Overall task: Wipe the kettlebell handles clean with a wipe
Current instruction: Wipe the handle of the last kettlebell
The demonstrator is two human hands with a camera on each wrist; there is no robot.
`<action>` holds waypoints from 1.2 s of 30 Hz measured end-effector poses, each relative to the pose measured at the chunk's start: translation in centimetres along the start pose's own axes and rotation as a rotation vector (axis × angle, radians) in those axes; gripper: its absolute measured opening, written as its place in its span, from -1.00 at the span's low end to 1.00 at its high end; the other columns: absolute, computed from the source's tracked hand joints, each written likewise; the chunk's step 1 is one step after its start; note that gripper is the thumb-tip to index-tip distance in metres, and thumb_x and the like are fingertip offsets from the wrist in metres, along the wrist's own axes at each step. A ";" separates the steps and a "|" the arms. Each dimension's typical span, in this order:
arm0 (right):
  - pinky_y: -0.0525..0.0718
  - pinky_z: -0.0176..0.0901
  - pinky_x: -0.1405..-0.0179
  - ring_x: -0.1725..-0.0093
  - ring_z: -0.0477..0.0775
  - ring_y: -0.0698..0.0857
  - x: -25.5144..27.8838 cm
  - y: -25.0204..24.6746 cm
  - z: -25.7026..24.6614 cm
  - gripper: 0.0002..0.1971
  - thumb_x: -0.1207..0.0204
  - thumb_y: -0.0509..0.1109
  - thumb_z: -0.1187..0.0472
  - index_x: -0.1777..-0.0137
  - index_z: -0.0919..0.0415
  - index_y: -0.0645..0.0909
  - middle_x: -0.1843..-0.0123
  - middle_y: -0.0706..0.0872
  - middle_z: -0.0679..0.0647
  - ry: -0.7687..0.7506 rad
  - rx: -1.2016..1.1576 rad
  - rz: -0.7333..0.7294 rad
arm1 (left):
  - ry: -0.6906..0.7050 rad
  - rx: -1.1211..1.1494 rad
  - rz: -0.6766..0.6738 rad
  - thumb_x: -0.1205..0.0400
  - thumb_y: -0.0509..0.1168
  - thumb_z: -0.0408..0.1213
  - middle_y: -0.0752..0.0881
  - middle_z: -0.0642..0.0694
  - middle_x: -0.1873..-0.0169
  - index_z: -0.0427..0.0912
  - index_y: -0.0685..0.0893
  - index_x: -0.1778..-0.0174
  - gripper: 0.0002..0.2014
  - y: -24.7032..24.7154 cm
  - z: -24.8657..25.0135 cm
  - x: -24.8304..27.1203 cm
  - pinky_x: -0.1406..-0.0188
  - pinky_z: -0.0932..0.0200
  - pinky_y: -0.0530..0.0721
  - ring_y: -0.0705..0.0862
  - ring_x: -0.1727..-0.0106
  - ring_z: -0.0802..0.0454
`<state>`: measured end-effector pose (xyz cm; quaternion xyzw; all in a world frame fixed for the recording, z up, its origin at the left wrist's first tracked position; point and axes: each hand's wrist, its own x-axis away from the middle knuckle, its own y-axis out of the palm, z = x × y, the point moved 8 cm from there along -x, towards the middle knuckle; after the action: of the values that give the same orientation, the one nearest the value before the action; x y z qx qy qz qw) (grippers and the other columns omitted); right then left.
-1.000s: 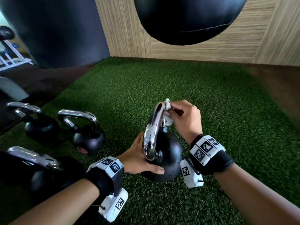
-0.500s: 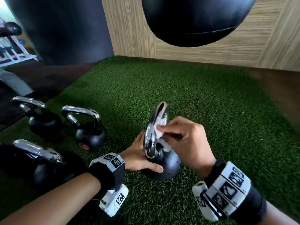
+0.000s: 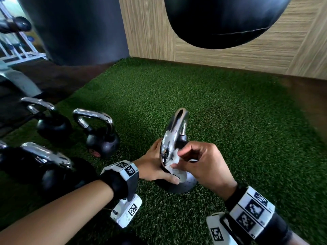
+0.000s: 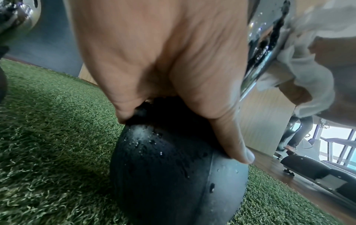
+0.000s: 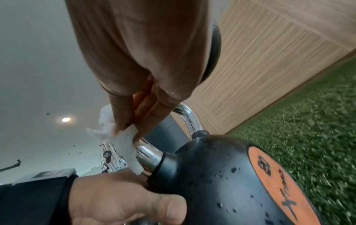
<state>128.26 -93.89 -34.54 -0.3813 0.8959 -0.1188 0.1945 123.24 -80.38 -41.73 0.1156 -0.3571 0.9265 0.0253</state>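
A black kettlebell with a chrome handle stands on the green turf in front of me. My left hand grips the ball from the left, thumb laid across its top. My right hand pinches a crumpled white wipe against the near leg of the handle, low down by the ball. In the right wrist view the wipe wraps the chrome just above the black collar, and the ball shows water drops and an orange label.
Three more kettlebells stand at the left: one nearest, one behind it, one close to my left forearm. A black punching bag hangs overhead. A wooden wall bounds the turf at the back.
My right hand has slid the wipe down the handle, from its top curve to the lower leg near the ball. The left hand has kept its hold on the ball.
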 end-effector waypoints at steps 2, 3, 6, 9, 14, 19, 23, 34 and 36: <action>0.78 -0.27 0.07 0.16 -0.18 0.83 0.3 0.2 0.7 -0.77 -0.26 0.75 0.32 0.12 0.12 0.84 0.12 0.87 -0.08 0.008 0.050 0.031 | -0.046 -0.025 0.037 -0.24 0.69 0.11 0.53 -0.23 -0.56 -0.13 0.50 -0.57 -0.02 -0.1 -0.7 -0.1 -0.67 -0.20 0.38 0.45 -0.63 -0.26; 0.73 -0.39 0.12 0.19 -0.24 0.82 0.5 0.3 1.1 -0.78 -0.27 0.75 0.32 0.13 0.10 0.85 0.15 0.87 -0.11 0.025 0.099 0.049 | -0.063 -0.005 0.047 -0.24 0.74 0.07 0.52 -0.20 -0.58 -0.14 0.46 -0.61 0.03 -0.1 -1.0 -0.2 -0.68 -0.18 0.38 0.43 -0.65 -0.23; 0.61 -0.60 0.17 0.16 -0.35 0.78 0.7 0.3 2.0 -0.78 -0.30 0.73 0.32 0.09 0.07 0.87 0.15 0.84 -0.20 0.047 0.218 0.046 | -0.091 -0.010 0.070 -0.27 0.77 -0.02 0.55 -0.18 -0.55 -0.18 0.48 -0.60 0.00 -0.2 -1.6 -0.5 -0.67 -0.20 0.42 0.44 -0.65 -0.23; 0.69 -0.53 0.00 0.03 -0.36 0.78 -0.5 -0.2 1.4 -0.73 -0.39 0.67 0.30 -0.05 0.02 0.86 -0.04 0.84 -0.21 -0.025 0.202 0.005 | -0.054 -0.135 0.052 -0.31 0.69 0.15 0.44 -0.07 -0.62 -0.06 0.49 -0.63 -0.02 -0.2 -1.3 -0.7 -0.72 -0.16 0.32 0.31 -0.72 -0.13; 0.76 -0.21 -0.11 -0.01 -0.20 0.74 -3.4 1.7 0.5 -0.76 -0.52 0.50 0.45 -0.04 0.10 0.82 -0.05 0.73 -0.14 -0.082 0.370 -0.295 | -0.026 -0.094 0.028 -0.35 0.69 0.10 0.45 -0.04 -0.62 0.00 0.38 -0.70 0.01 0.1 -1.1 -0.8 -0.72 -0.23 0.31 0.30 -0.72 -0.13; 0.82 -0.02 -0.05 -0.04 -0.06 0.78 -4.5 2.2 0.9 -0.76 -0.50 0.45 0.50 0.09 0.14 0.80 -0.07 0.77 -0.07 -0.030 0.307 -0.418 | -0.005 -0.124 0.042 -0.30 0.69 0.16 0.30 0.01 -0.68 0.08 0.33 -0.71 0.07 -0.1 -1.4 -0.9 -0.76 -0.26 0.20 0.19 -0.75 -0.09; 0.81 -0.11 -0.02 0.00 -0.11 0.83 -4.6 2.5 0.9 -0.74 -0.55 0.45 0.43 0.15 0.04 0.81 -0.02 0.84 -0.10 0.029 0.191 -0.516 | 0.021 -0.058 0.071 -0.26 0.71 0.12 0.36 -0.02 -0.65 0.06 0.28 -0.71 0.13 -0.2 -1.4 -1.0 -0.73 -0.27 0.26 0.24 -0.74 -0.11; 0.72 0.20 -0.28 -0.09 0.32 0.79 -4.2 3.0 1.5 -0.63 -0.59 0.27 0.58 -0.38 0.70 0.46 -0.30 0.66 0.54 0.186 -0.735 -0.394 | -0.064 -0.183 0.049 -0.32 0.67 0.16 0.49 -0.14 -0.48 -0.01 0.49 -0.46 -0.16 -0.2 -1.9 -0.8 -0.63 -0.23 0.43 0.42 -0.60 -0.23; 0.68 0.25 -0.34 -0.23 0.42 0.70 -4.5 3.1 1.7 -0.63 -0.64 0.21 0.54 -0.42 0.70 0.40 -0.43 0.55 0.59 0.189 -0.883 -0.309 | -0.041 -0.123 0.113 -0.26 0.72 0.11 0.37 -0.11 -0.56 -0.06 0.23 -0.63 0.11 -0.6 -1.6 -0.6 -0.69 -0.20 0.35 0.30 -0.67 -0.18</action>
<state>129.86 -88.56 -36.00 -0.5437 0.8073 0.2118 -0.0885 123.57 -78.82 -42.63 0.1124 -0.4197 0.9003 -0.0273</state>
